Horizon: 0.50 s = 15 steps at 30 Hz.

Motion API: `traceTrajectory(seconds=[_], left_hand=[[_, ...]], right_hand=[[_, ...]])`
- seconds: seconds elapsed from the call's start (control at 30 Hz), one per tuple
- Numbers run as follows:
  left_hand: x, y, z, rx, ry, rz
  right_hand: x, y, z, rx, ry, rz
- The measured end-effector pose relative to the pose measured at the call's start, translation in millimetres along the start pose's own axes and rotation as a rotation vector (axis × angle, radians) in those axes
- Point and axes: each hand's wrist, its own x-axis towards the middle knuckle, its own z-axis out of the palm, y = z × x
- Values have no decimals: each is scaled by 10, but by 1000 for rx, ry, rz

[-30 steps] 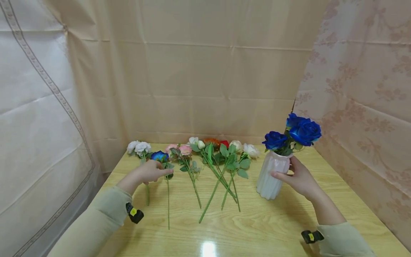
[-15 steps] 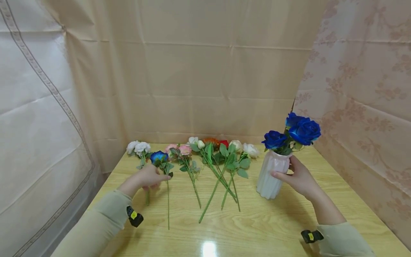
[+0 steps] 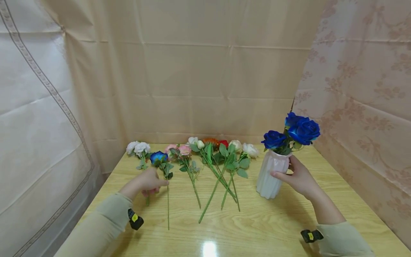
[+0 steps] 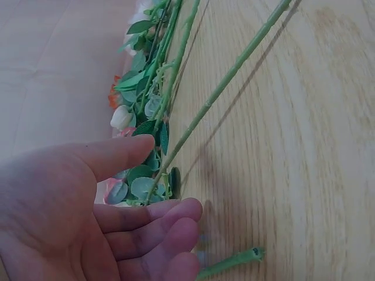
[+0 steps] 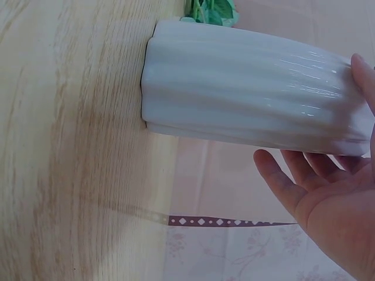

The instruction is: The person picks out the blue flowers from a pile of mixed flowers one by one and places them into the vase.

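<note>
On the table at left lies a blue rose (image 3: 158,157), its long thin stem (image 4: 222,85) pointing toward me. My left hand (image 3: 146,181) is over that stem, below the leaves. In the left wrist view its thumb and loosely bent fingers stand apart, with the stem passing near the fingertips; no grip on it shows. At right, my right hand (image 3: 300,178) holds a white ribbed vase (image 3: 272,175) near its neck, thumb on one side and fingers around the other. The vase stands slightly tilted with several blue roses (image 3: 303,131) in it.
White flowers (image 3: 142,148) lie left of the blue rose, their stem partly behind my left hand. Pink flowers (image 3: 184,150), an orange flower (image 3: 211,141), a red one (image 3: 224,143) and white ones (image 3: 250,150) lie along the back, several stems crossing. Curtains (image 3: 212,78) surround the table (image 3: 257,232).
My left hand has moved down along the stem, toward me, so the blue rose's head and leaves show more fully. My right hand still holds the vase in almost the same place.
</note>
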Motion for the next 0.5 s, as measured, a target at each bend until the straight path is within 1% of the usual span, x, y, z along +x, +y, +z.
traceTrajectory(seconds=[0.17, 0.3, 0.5], left_hand=[[-1, 7, 30, 24, 7, -1], [28, -2, 63, 44, 19, 0], [64, -16, 118, 27, 6, 6]], right_hand=[[-6, -2, -6, 1, 1, -2], [-9, 0, -8, 9, 0, -5], [-2, -1, -6, 5, -2, -8]])
